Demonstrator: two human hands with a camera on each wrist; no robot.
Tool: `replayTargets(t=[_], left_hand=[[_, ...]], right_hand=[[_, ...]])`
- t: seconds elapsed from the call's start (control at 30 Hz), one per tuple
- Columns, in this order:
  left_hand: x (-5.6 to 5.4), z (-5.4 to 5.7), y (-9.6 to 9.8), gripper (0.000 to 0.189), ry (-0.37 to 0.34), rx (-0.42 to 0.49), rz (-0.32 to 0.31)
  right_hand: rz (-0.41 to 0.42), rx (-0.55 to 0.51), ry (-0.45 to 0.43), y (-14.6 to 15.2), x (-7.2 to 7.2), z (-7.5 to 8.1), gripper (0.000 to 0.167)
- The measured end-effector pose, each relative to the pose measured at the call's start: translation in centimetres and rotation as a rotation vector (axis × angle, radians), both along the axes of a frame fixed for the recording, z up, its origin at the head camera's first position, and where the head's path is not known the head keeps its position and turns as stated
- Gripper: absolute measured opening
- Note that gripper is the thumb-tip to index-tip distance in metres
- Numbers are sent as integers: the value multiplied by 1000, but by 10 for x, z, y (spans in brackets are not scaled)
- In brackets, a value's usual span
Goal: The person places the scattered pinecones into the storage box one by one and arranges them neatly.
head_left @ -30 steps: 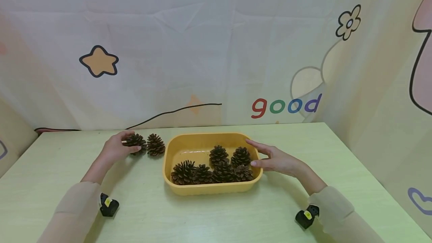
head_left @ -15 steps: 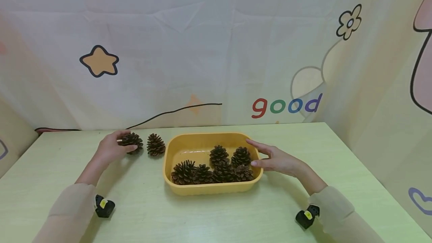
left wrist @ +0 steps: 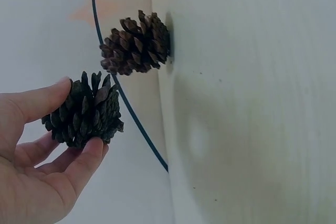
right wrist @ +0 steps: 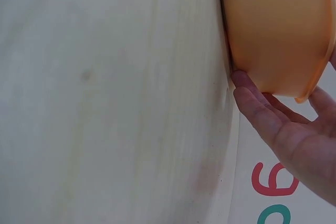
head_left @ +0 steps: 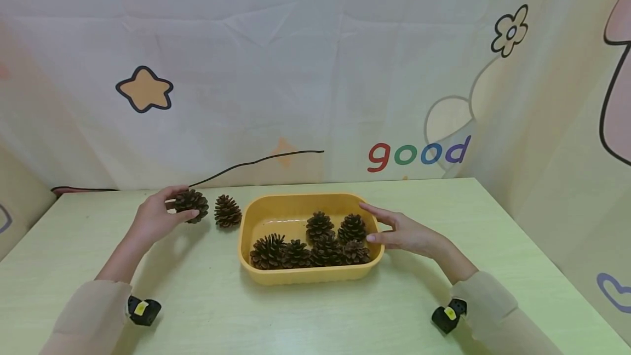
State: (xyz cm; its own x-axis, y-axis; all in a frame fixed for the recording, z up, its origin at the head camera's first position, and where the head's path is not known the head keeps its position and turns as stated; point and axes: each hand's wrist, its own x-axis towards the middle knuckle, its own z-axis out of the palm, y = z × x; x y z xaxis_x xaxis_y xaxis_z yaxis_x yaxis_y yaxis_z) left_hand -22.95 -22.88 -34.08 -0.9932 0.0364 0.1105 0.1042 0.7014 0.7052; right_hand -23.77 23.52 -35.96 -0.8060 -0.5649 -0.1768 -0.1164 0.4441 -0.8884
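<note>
My left hand (head_left: 156, 215) holds a dark pine cone (head_left: 192, 205) between thumb and fingers. In the left wrist view, that pine cone (left wrist: 86, 111) hangs away from the tabletop. Just right of it, a second, browner pine cone (head_left: 228, 212) stands on the table. The yellow plastic tub (head_left: 305, 275) sits mid-table with several pine cones (head_left: 326, 250) in its front and right parts. My right hand (head_left: 406, 234) grips the tub's right end, with thumb and index finger at the rim. In the right wrist view, its other fingers (right wrist: 257, 103) lie against the outer wall low down.
The pale green table (head_left: 315, 322) ends at a printed cloth backdrop (head_left: 276, 97) right behind the pine cones. A cloth side wall (head_left: 557, 190) runs along the right. A black wrist camera (head_left: 144, 311) sits at the left cuff, another (head_left: 448, 316) at the right.
My left hand has drawn the dark pine cone leftward, away from the browner one, and raised it from the table. The right hand and the tub have stayed in place.
</note>
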Motion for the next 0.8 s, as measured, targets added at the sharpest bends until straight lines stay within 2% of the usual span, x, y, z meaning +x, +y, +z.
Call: replayTargets(t=[0.4,0.8], left_hand=[[20,15,21,65,62,35,-47],[31,20,49,60,116,68,-102]], right_hand=[[0,-19,-17,0,-1,-2,78],[4,-16,-20,1,-1,-1,77]])
